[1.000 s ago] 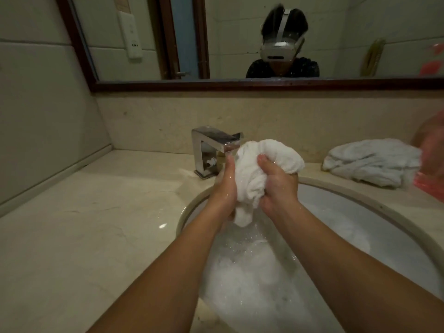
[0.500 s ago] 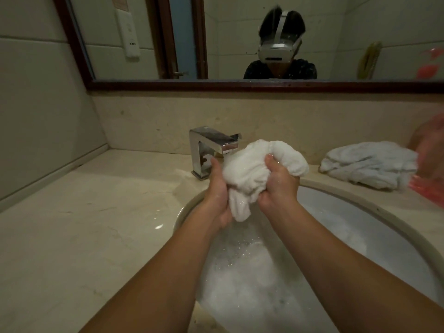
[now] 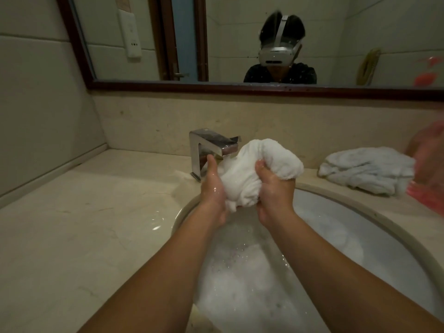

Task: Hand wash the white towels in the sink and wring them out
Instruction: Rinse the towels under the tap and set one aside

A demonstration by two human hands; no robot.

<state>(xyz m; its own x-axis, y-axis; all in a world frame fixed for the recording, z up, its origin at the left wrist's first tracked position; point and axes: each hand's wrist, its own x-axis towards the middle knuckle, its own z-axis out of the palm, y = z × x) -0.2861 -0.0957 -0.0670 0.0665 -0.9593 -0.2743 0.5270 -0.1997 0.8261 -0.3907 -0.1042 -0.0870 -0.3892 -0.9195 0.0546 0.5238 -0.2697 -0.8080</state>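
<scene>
The bunched white towel point(image 3: 252, 174) is held over the 12 o'clock end of the sink point(image 3: 360, 205), above the suds point(image 3: 240, 284). The left hand point(image 3: 212, 188) clasps its 9 o'clock side, thumb up and fingers hidden behind the cloth. The right hand point(image 3: 274, 195) grips its 3 o'clock side, fingers dug in. This looks like scrubbing. Wringing would need both hands to twist in opposite directions. A second towel point(image 3: 365, 171) lies on the surface point(image 3: 84, 224) at 2 o'clock, and the tap point(image 3: 206, 145) stands at 11 o'clock.

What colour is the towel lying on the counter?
White; the spare towel shows best in the head view.
</scene>
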